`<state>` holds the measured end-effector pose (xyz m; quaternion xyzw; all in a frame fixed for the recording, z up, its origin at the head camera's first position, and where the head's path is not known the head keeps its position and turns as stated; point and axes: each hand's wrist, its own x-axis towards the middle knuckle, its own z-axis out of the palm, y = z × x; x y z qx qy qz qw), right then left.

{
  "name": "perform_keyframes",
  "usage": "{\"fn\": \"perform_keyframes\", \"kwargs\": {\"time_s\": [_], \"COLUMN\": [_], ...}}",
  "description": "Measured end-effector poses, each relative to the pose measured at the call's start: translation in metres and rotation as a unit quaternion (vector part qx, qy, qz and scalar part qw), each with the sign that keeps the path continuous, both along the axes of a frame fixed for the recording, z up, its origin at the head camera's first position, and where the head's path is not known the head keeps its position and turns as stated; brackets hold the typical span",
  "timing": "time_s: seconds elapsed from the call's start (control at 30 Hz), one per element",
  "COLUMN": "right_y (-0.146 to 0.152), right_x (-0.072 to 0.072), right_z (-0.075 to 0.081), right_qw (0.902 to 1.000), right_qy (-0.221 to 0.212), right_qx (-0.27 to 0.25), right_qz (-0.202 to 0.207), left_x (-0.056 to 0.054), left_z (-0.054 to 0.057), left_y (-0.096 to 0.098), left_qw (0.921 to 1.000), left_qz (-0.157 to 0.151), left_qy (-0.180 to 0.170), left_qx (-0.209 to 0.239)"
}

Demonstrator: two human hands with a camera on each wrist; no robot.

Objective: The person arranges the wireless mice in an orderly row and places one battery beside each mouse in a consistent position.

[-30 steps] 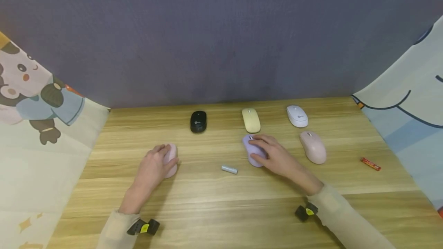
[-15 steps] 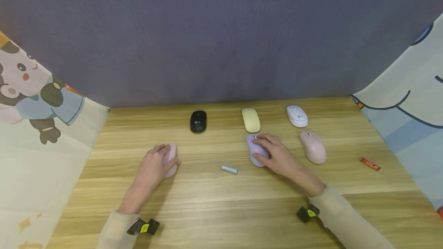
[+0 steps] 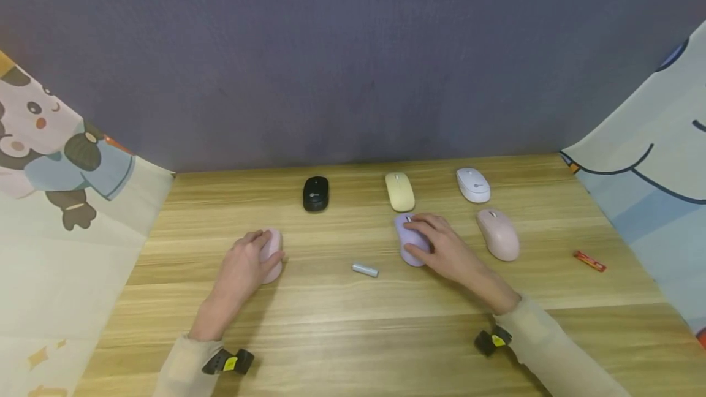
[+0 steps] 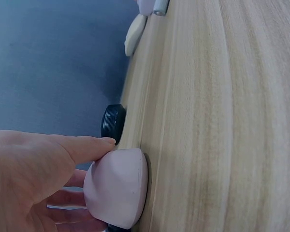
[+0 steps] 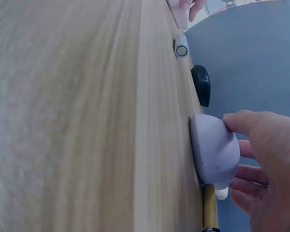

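My left hand [image 3: 239, 265] holds a pale pink computer mouse [image 3: 272, 274] on the tabletop. In the left wrist view the thumb presses one side of the pink mouse [image 4: 118, 186] and the fingers lie along the other. Over on the right, my right hand [image 3: 447, 253] grips a lilac mouse [image 3: 407, 238], thumb and fingers at its opposite sides, as the right wrist view shows on the lilac mouse [image 5: 215, 150]. A silver battery [image 3: 365, 270] lies between the hands. Just beyond the lilac mouse sits a pale yellow mouse [image 3: 399, 192].
Along the back stand a black mouse [image 3: 316, 193] and a white mouse [image 3: 473, 185]. A second pink mouse [image 3: 499, 234] is right of my right hand, and a red battery [image 3: 590, 261] lies farther right. A dark partition [image 3: 353, 66] rises behind the wooden table [image 3: 342, 336].
My right hand has slid the lilac mouse slightly to the right, mostly in the first half second. The left hand and its pink mouse have stayed in place.
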<state>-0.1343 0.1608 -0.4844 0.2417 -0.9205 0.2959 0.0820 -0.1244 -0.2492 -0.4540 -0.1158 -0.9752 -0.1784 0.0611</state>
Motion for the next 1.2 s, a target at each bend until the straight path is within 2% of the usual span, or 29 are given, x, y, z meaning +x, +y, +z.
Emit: {"fn": "perform_keyframes", "kwargs": {"time_s": [0.77, 1.2], "right_y": [0.0021, 0.0033], "right_x": [0.0018, 0.0039], "right_z": [0.0036, 0.0021], "right_qw": [0.9997, 0.9999], "right_qy": [-0.020, -0.012], "right_qx": [0.012, 0.001], "right_qz": [-0.002, -0.005], "left_x": [0.0017, 0.0020], "left_z": [0.0029, 0.0035], "left_y": [0.0008, 0.0009], "left_qw": [1.0000, 1.0000], "left_qz": [0.003, 0.000], "left_qy": [0.000, 0.004], "left_qx": [-0.002, -0.002]}}
